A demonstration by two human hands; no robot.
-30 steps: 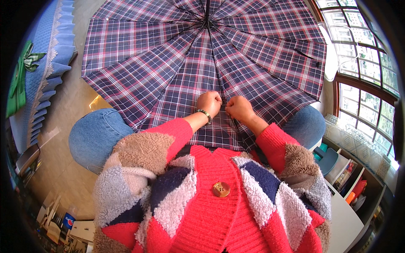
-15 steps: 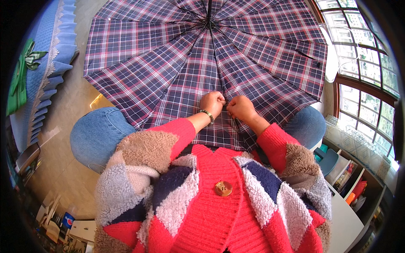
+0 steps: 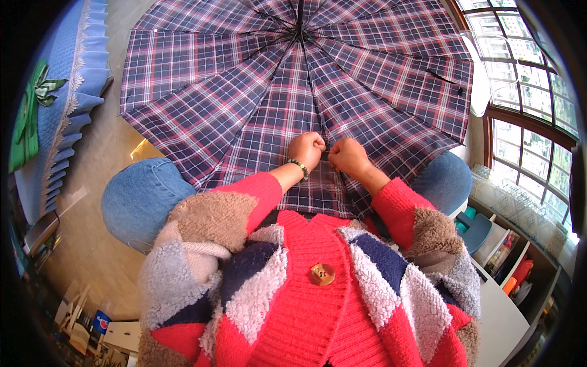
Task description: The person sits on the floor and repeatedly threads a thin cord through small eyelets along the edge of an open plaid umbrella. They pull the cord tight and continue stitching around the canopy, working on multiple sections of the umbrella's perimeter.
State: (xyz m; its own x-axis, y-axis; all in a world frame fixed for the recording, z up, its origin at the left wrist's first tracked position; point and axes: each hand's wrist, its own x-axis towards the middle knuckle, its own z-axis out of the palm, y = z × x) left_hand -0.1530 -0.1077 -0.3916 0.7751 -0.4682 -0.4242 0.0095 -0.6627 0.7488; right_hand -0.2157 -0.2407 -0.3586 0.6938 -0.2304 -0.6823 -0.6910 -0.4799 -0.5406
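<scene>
An opened umbrella in dark blue, red and white plaid spreads across my lap, its inner side and black ribs facing me. Its black shaft rises at the far middle, where the ribs meet. Over one rib near the close edge, my left hand has its fingers closed in a pinch; a beaded bracelet is on that wrist. Just to its right, my right hand pinches at the same rib, a small gap between the two. Whatever lies between the fingertips is hidden or too small to make out.
My knees in blue jeans flank the umbrella. On the left stands a bed with a blue ruffled cover and a green cloth bow. At right are a barred window and a white desk with an open compartment.
Both hands stay pinched at the rib with hardly any movement. The view has shifted very slightly, and the umbrella sits marginally farther left in it.
</scene>
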